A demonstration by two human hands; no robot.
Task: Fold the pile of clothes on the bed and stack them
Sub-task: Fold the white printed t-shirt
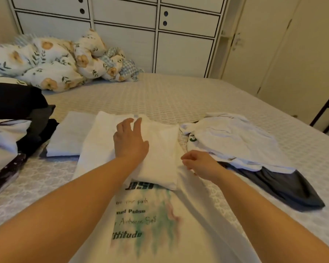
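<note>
Your left hand [130, 141] and the folded-over top of the white T-shirt [160, 215] cover the first lines of its print, so you can read only scraps of it, and the shirt's hem runs off the bottom edge. The white top [234, 139] on your right hides most of the dark garment [285, 186] under it and all but a sliver of its own green mark. The dark pile [17, 111] at left is cut by the frame edge, and you cannot tell how many pieces it holds.
</note>
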